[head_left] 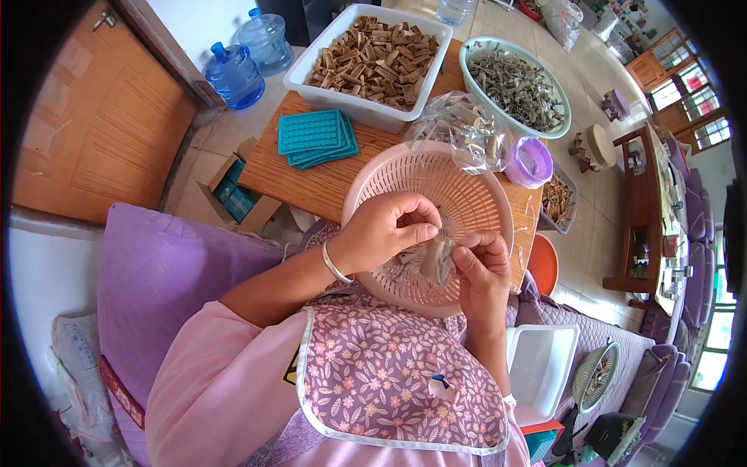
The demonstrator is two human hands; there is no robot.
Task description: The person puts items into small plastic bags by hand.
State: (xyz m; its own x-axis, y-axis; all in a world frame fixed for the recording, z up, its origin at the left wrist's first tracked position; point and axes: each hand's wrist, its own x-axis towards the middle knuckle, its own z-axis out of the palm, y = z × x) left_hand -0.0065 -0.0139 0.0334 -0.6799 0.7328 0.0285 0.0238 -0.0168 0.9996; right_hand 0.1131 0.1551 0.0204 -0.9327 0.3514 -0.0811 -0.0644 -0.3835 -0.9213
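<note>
A pink plastic basket (373,180) with slotted sides sits at the table's near edge, close to my body. Over its middle, my left hand (389,232) is closed in a pinch, thumb against fingertips; whatever is between them is too small to make out. My right hand (484,268) pinches beside it, a little lower, at the basket's right side. Next to the right thumb is a small pale tan-grey piece (436,263), which that hand seems to grip. A few greyish bits lie in the basket, partly hidden behind my hands.
On the wooden table (311,187) are a white tub (366,109) of brown pieces, stacked teal moulds (311,134), a clear plastic bag (459,128), a purple round container (531,162) and a pale green basin (506,47) of grey-green pieces. A white tray (541,366) rests at my right.
</note>
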